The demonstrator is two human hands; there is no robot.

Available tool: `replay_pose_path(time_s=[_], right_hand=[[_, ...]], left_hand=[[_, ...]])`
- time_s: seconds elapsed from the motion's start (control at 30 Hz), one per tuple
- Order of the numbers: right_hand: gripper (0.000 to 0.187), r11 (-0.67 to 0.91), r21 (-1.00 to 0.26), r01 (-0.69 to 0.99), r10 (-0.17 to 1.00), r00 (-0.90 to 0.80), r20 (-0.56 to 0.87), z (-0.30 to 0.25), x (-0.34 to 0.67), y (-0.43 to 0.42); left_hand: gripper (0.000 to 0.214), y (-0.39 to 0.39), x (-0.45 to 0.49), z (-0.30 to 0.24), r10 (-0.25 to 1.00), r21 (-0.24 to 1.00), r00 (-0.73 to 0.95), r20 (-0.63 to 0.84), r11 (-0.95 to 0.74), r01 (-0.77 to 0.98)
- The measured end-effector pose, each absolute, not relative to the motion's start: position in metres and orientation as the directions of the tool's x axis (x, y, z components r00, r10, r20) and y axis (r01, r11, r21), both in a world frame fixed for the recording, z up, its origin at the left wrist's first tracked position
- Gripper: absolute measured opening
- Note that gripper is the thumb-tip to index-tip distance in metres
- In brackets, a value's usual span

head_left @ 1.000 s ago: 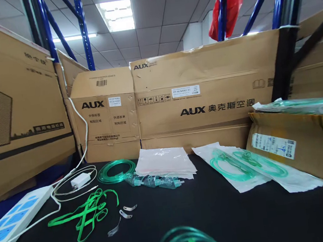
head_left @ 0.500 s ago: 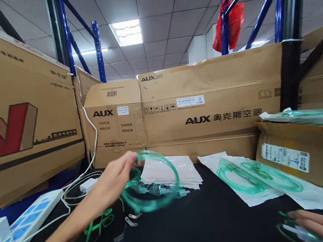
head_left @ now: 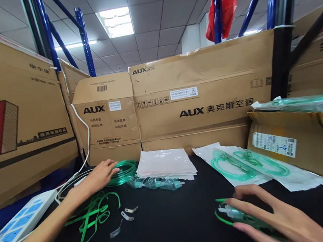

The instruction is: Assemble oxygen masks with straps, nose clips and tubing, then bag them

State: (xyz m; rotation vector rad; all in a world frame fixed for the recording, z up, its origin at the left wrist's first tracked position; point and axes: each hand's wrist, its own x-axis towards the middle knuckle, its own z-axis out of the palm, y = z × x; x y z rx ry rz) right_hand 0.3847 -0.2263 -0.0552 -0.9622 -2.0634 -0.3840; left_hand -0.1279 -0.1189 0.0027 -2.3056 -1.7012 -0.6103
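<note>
My left hand (head_left: 97, 177) reaches to the far left of the black table (head_left: 176, 221), fingers lying flat on a coil of green tubing (head_left: 123, 172). My right hand (head_left: 267, 218) is near the front right, its fingers curved over a clear green mask piece with a green strap (head_left: 234, 215). Between the hands lie green elastic straps (head_left: 95, 215), small metal clips (head_left: 125, 213) and clear connector parts (head_left: 157, 183). A stack of empty clear bags (head_left: 165, 163) lies at the back.
Sealed bags with green tubing (head_left: 244, 167) lie at the right. An open carton (head_left: 296, 143) with more bags stands far right. A white power strip (head_left: 18, 223) and charger cable (head_left: 83, 146) are at left. Large AUX cardboard boxes (head_left: 206, 99) wall the back.
My left hand carried the tubing coil from mid-air down onto the table at back left. My right hand came further into view holding the mask piece.
</note>
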Motion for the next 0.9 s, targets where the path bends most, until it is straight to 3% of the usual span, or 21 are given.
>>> replay_pose_path(time_s=[0.1,0.2,0.3,0.4,0.53,0.63,0.73,0.9], right_hand=[[0.045,0.687,0.186,0.702,0.411,-0.587,0.697,-0.052,0.365,-0.228],[0.047,0.739,0.208,0.641,0.391,-0.660,0.642,-0.054,0.346,-0.230],[0.056,0.777,0.090,0.623,0.446,-0.645,0.621,-0.061,0.328,-0.236],[0.038,0.760,-0.047,0.649,0.524,-0.567,0.636,-0.065,0.313,-0.242],[0.018,0.802,-0.222,0.555,0.538,-0.506,0.674,-0.061,0.296,-0.245],[0.016,0.842,-0.308,0.442,0.507,-0.458,0.730,-0.058,0.288,-0.246],[0.036,0.850,-0.346,0.399,0.508,-0.439,0.741,-0.061,0.287,-0.249],[0.059,0.734,-0.531,0.423,0.673,-0.344,0.655,-0.066,0.293,-0.253]], left_hand=[[0.042,-0.149,-0.111,0.015,0.840,0.074,0.234,0.490,-0.308,0.949],[0.046,-0.191,-0.063,0.009,0.812,0.094,0.282,0.511,-0.379,0.920],[0.039,-0.227,-0.005,-0.018,0.817,0.268,0.332,0.471,-0.491,0.829],[0.038,-0.243,0.037,-0.049,0.824,0.427,0.403,0.398,-0.556,0.713],[0.028,-0.241,0.056,-0.067,0.838,0.591,0.351,0.418,-0.545,0.595],[0.025,-0.238,0.055,-0.070,0.797,0.577,0.392,0.458,-0.603,0.551],[0.029,-0.238,0.055,-0.080,0.717,0.510,0.472,0.512,-0.696,0.505],[0.015,-0.232,0.058,-0.102,0.597,0.354,0.500,0.627,-0.790,0.500]])
